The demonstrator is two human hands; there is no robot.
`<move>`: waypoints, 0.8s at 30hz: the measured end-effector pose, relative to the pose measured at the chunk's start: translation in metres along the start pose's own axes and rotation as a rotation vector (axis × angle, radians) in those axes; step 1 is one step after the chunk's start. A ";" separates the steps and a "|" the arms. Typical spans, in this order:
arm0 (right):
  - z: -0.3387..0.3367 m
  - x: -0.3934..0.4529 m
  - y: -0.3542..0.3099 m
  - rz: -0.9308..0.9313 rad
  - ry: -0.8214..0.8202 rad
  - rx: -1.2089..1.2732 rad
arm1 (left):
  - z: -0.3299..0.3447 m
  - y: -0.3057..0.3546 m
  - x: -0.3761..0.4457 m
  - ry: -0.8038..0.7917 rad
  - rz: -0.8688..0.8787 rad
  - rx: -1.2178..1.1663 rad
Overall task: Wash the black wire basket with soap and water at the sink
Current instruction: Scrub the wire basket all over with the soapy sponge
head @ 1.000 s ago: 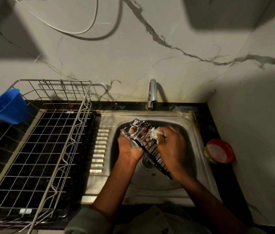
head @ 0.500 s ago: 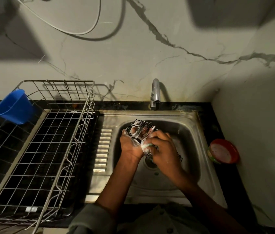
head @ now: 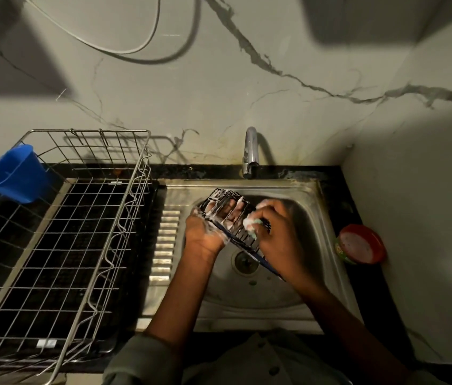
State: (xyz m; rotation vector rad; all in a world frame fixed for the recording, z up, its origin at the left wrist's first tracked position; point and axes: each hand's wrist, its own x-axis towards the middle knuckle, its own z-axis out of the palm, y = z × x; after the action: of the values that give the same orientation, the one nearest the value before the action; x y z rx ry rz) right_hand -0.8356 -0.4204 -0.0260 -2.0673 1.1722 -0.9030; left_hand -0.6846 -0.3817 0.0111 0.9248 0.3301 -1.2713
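Over the steel sink [head: 310, 207] I hold the black wire basket [head: 227, 207], tilted on edge and streaked with white suds. My left hand [head: 205, 234] grips its left side from below, fingers showing through the wires. My right hand [head: 277, 232] pinches a soapy green-and-white scrubber [head: 251, 223] against the basket's right part. The basket's lower edge runs down behind my right wrist. The chrome tap [head: 250, 151] stands behind the bowl; no water stream is visible.
A large steel wire dish rack [head: 86, 245] fills the black counter on the left, with a blue plastic cup [head: 13, 173] hung at its far left corner. A red round soap tub [head: 360, 244] sits on the counter right of the sink, against the wall.
My right hand with the scrubber slid from the basket's lower middle up toward its right upper part. The basket tipped slightly; my left hand kept its grip.
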 end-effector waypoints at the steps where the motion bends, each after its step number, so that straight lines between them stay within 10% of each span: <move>1: -0.002 0.006 -0.006 0.002 0.022 0.045 | 0.000 -0.003 -0.002 0.018 0.039 0.045; 24: -0.013 0.018 0.000 0.702 0.110 0.766 | -0.019 -0.060 0.013 -0.348 0.061 0.353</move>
State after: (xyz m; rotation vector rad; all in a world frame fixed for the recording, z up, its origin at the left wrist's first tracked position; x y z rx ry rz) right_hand -0.8388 -0.4384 -0.0132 -0.9155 1.2212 -0.9090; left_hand -0.7298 -0.3770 -0.0338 0.9777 -0.2013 -1.4312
